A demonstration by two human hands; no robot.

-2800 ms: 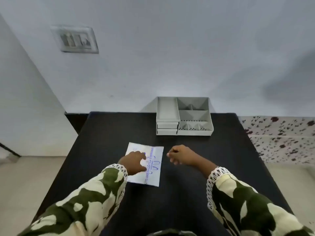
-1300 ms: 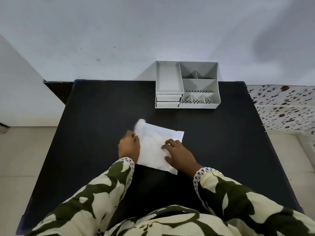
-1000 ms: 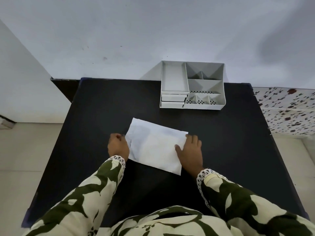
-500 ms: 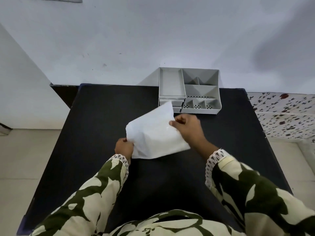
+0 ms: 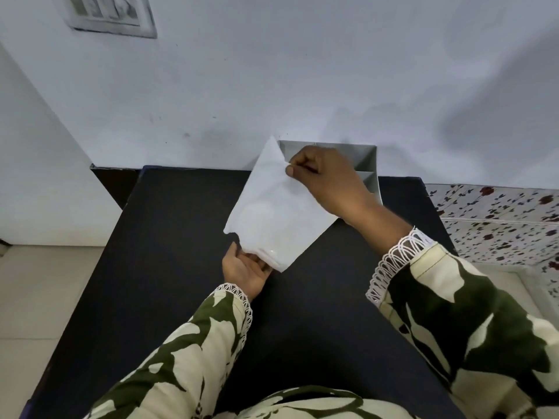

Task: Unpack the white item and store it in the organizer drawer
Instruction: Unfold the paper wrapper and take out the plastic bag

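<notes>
Here, left hand (image 5: 246, 269) is cupping the packet's (image 5: 276, 211) lower end above the black table (image 5: 169, 237) | right hand (image 5: 328, 179) is pinching its top corner, tilting it up | organizer (image 5: 367, 169) is sitting behind, mostly hidden, against the wall (image 5: 302, 71).

The right hand (image 5: 329, 179) pinches the top corner of a white packet (image 5: 273, 211) lifted above the black table (image 5: 169, 252). The left hand (image 5: 245, 269) grips its bottom edge. The grey organizer (image 5: 367, 167) sits behind, mostly hidden.
</notes>
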